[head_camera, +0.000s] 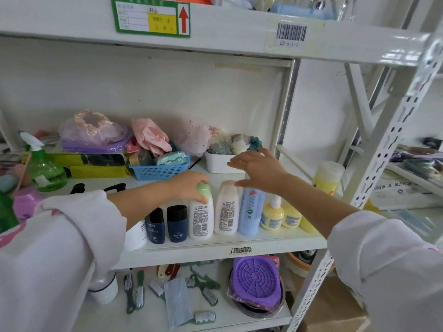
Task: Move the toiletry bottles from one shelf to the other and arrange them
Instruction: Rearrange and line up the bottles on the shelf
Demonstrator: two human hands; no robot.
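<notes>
A row of toiletry bottles stands along the front of the middle shelf (215, 248). From the left: two dark blue bottles (167, 224), a white bottle with a green cap (201, 219), a white bottle with a peach cap (226, 212), a tall light blue bottle (250, 209), and small yellow pump bottles (272, 216). My left hand (189, 185) grips the green cap from above. With fingers spread, my right hand (259, 168) hovers over the peach-capped and blue bottles, holding nothing.
Behind the row sit a blue basket (158, 171), a white tub (220, 164) of scrunchies, shower caps and a green spray bottle (44, 168). A yellow jar (327, 178) stands at the right. The lower shelf holds brushes and a purple mat (256, 279). A slotted upright (374, 178) frames the right side.
</notes>
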